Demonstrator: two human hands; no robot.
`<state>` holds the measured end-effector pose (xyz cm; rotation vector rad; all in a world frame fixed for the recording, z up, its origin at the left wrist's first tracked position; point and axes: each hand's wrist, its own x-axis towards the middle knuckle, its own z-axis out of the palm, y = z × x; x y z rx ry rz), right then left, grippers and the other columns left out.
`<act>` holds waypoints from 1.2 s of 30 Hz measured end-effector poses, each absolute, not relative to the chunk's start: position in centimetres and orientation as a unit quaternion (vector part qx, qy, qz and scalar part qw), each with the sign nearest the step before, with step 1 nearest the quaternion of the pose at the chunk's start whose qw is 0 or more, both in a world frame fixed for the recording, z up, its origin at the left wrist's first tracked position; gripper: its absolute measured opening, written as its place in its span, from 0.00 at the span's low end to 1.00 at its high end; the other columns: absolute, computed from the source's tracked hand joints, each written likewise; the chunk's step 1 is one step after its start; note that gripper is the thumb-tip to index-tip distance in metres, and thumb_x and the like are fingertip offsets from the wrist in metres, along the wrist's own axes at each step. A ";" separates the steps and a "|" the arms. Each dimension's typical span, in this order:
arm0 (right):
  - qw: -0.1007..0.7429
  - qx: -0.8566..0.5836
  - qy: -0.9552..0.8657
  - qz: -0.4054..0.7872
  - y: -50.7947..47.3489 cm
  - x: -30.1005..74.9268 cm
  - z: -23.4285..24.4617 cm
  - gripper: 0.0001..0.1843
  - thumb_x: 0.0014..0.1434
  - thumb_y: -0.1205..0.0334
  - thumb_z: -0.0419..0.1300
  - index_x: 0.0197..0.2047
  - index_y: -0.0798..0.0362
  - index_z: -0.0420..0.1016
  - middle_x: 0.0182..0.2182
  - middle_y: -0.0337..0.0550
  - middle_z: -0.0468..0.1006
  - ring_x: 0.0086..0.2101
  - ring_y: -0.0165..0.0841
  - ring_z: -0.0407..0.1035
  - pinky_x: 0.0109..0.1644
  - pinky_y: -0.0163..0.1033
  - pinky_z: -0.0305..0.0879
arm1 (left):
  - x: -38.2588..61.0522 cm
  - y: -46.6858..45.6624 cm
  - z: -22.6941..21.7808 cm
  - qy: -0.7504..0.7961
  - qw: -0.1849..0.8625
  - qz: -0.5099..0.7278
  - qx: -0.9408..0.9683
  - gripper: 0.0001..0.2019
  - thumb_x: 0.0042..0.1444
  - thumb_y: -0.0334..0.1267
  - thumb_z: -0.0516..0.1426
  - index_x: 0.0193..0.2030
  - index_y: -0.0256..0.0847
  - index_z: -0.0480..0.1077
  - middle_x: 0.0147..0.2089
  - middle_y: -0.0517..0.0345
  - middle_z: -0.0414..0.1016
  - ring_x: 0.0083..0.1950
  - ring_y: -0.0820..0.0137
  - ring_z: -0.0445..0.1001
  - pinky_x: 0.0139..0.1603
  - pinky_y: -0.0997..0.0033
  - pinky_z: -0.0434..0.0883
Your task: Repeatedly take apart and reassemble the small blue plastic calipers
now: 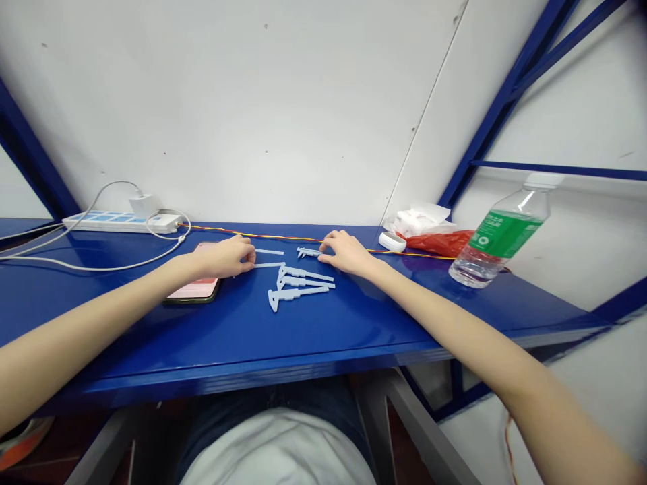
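Observation:
My left hand (pixel 230 256) is closed with curled fingers at the right edge of a phone (pixel 195 289). Two thin pale bars (pixel 269 252) stick out rightward from beside its fingertips; they look like caliper beams, their other ends hidden by the hand. Thumb and fingers of my right hand (pixel 346 252) pinch the right end of a small light-grey vernier caliper (pixel 307 252), jaws pointing left. Between and nearer to me, several more calipers (pixel 298 294) lie roughly side by side on the blue table (pixel 253 337), jaws to the left.
A white power strip (pixel 118 221) with a plugged charger (pixel 144 205) and white cable stands at back left. Twisted red-yellow wires (pixel 283 237) run along the back. To the right are a white oval device (pixel 393 242), a red plastic bag (pixel 439 241), tissues (pixel 422 219) and a tilted-looking water bottle (pixel 505 232).

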<state>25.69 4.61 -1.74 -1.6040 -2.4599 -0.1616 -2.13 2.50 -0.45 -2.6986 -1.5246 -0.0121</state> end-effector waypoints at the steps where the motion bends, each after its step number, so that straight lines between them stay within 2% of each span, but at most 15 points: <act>1: 0.097 -0.547 -0.829 -0.057 4.6 25.7 -1.7 0.10 0.59 0.59 0.57 0.41 0.53 0.76 0.48 0.50 0.71 0.50 0.43 0.63 0.51 0.47 0.60 | -2.2 2.5 -0.5 -0.489 0.029 -0.001 -0.872 0.11 0.55 0.40 0.49 0.33 0.41 0.71 0.42 0.50 0.73 0.47 0.62 0.70 0.45 0.65 0.69; 6: 0.082 -0.555 -0.825 -0.064 4.6 25.4 -1.6 0.07 0.59 0.62 0.57 0.36 0.53 0.76 0.47 0.49 0.72 0.49 0.41 0.63 0.49 0.45 0.60 | -2.6 2.8 -1.1 -0.489 0.055 -0.014 -0.871 0.10 0.57 0.40 0.48 0.36 0.41 0.68 0.43 0.49 0.72 0.47 0.60 0.70 0.46 0.63 0.68; 12: 0.069 -0.551 -0.827 -0.087 4.5 25.5 -1.3 0.07 0.59 0.64 0.58 0.35 0.54 0.78 0.47 0.49 0.74 0.49 0.42 0.65 0.48 0.43 0.60 | -2.8 3.0 -1.3 -0.495 0.061 -0.024 -0.866 0.12 0.59 0.42 0.45 0.41 0.42 0.65 0.41 0.50 0.74 0.41 0.61 0.73 0.41 0.63 0.68; 20: 0.061 -0.523 -0.835 -0.162 4.5 25.5 -1.4 0.09 0.58 0.67 0.57 0.33 0.53 0.81 0.39 0.48 0.80 0.43 0.41 0.68 0.44 0.44 0.59 | -2.3 2.6 -1.0 -0.417 0.191 -0.012 -0.888 0.10 0.58 0.38 0.48 0.34 0.41 0.70 0.36 0.51 0.76 0.41 0.63 0.73 0.48 0.62 0.66; 29: 0.080 -0.509 -0.840 -0.170 4.4 25.2 -1.9 0.11 0.56 0.72 0.54 0.33 0.54 0.79 0.39 0.47 0.79 0.43 0.39 0.67 0.44 0.44 0.56 | -2.5 2.9 -1.1 -0.411 0.225 0.001 -0.883 0.11 0.60 0.38 0.48 0.35 0.40 0.70 0.37 0.49 0.77 0.42 0.62 0.73 0.47 0.62 0.66; 36: 0.110 -0.496 -0.848 -0.149 4.5 25.3 -2.0 0.08 0.57 0.70 0.54 0.32 0.55 0.75 0.40 0.47 0.78 0.43 0.39 0.67 0.45 0.42 0.56 | -3.0 3.0 -1.2 -0.403 0.262 -0.031 -0.876 0.13 0.61 0.40 0.46 0.36 0.39 0.69 0.37 0.50 0.75 0.40 0.63 0.73 0.44 0.63 0.66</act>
